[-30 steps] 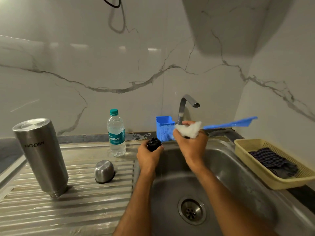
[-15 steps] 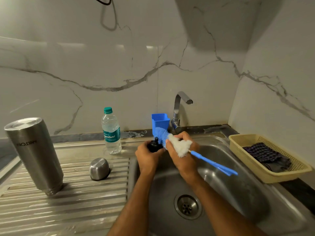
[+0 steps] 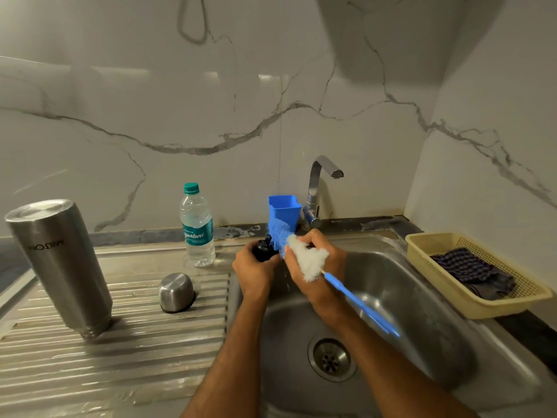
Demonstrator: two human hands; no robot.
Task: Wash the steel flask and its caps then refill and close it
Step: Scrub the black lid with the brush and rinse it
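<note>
Resting in left hand (image 3: 253, 270): black cap (image 3: 262, 250)

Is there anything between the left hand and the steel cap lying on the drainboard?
Nothing visible. The left hand grips the black inner cap at the sink's edge; the steel cap sits rim down on bare drainboard to its left. The water bottle stands behind that line.

One steel flask (image 3: 60, 267), one steel cap (image 3: 177, 292), one black inner cap (image 3: 262, 250) and one plastic water bottle (image 3: 197, 226). One blue bottle brush (image 3: 346, 292), one blue holder (image 3: 284, 211), one tap (image 3: 316, 188). One yellow basket (image 3: 452, 300) with one checked cloth (image 3: 470, 270).
</note>
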